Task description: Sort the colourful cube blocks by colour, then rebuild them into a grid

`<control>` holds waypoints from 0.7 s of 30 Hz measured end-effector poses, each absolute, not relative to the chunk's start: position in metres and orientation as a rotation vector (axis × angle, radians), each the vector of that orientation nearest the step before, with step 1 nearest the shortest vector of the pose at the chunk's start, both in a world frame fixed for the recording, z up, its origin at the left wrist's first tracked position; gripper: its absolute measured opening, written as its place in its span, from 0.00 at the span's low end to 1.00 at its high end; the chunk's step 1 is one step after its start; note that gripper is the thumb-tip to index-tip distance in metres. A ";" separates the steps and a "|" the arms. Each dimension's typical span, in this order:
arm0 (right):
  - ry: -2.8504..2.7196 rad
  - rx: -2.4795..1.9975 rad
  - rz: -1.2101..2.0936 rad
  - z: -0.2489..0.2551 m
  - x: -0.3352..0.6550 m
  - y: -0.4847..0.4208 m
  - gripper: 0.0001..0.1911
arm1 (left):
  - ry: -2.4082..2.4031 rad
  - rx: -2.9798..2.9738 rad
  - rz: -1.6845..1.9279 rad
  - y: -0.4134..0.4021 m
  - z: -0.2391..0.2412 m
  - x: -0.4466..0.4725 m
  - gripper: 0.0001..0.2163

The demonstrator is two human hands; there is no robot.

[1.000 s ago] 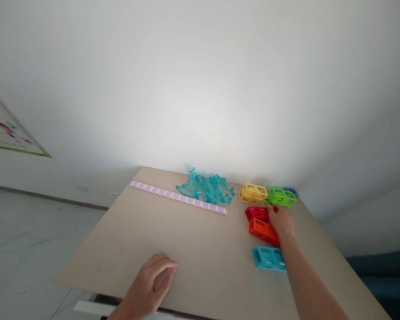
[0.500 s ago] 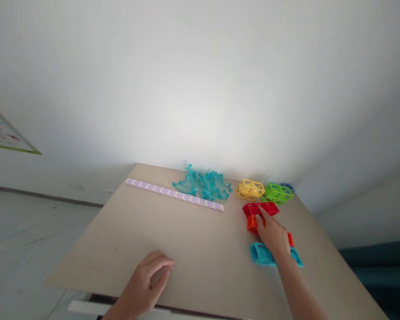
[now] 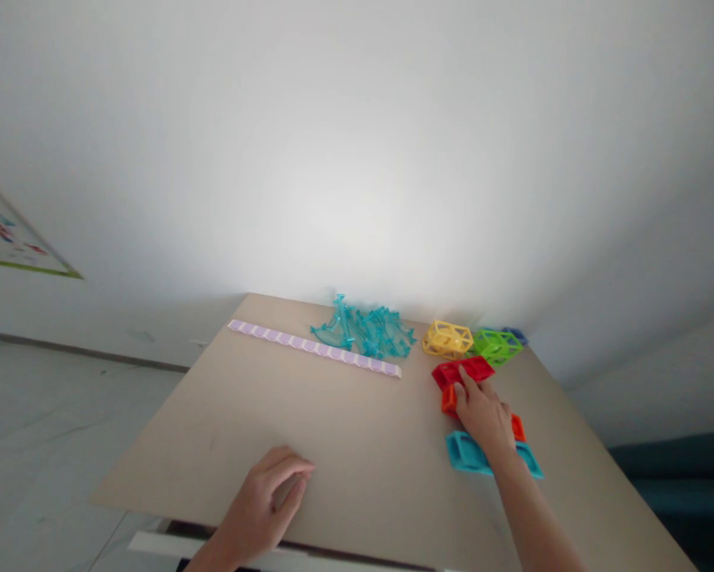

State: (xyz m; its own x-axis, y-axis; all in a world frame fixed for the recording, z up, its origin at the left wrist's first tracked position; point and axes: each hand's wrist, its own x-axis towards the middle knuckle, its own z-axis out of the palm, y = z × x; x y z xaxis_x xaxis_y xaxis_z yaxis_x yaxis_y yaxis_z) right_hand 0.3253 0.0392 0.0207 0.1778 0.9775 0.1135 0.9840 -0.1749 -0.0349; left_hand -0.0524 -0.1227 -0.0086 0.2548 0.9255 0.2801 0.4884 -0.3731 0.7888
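Observation:
My right hand (image 3: 486, 415) reaches over an orange frame-like toy block (image 3: 449, 400). Its thumb and fingers are closed at a long red toy block (image 3: 462, 371). Part of the orange block is hidden under that hand. Below it, a light-blue toy block (image 3: 467, 454) lies beneath my wrist and forearm. Near the table's front edge, my left hand (image 3: 267, 502) rests with fingers curled and thumb close to the index finger. I see nothing in it.
Behind the red block stand a yellow frame block (image 3: 447, 339), a green one (image 3: 495, 346) and a dark blue piece (image 3: 517, 335). Translucent teal pieces (image 3: 372, 330) lie in a heap by the wall. A long purple-and-white strip (image 3: 314, 348) crosses the table (image 3: 357, 429).
The red block has turned a little, its right end shifting back and left with my right hand. My left hand stays in place. The view has shifted slightly.

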 end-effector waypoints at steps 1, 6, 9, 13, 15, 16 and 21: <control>-1.916 -2.329 -0.136 0.019 0.325 0.039 0.27 | 1.281 1.969 1.013 -0.123 -0.009 -0.052 0.07; -1.883 -2.170 -0.298 0.008 0.332 0.041 0.24 | 1.283 1.967 1.016 -0.123 -0.008 -0.051 0.08; -1.940 -2.074 -0.254 0.009 0.346 0.054 0.22 | 1.284 1.965 1.034 -0.123 -0.007 -0.051 0.08; -1.881 -2.083 -0.224 0.019 0.366 0.086 0.22 | 1.278 1.963 1.040 -0.122 -0.007 -0.051 0.08; -1.825 -2.113 -0.220 0.021 0.373 0.103 0.22 | 1.275 1.962 1.029 -0.122 -0.008 -0.051 0.08; -1.808 -2.125 -0.212 0.020 0.375 0.110 0.22 | 1.273 1.963 1.030 -0.122 -0.008 -0.051 0.08; -1.754 -2.167 -0.201 0.007 0.375 0.126 0.23 | 1.268 1.967 1.043 -0.122 -0.007 -0.051 0.08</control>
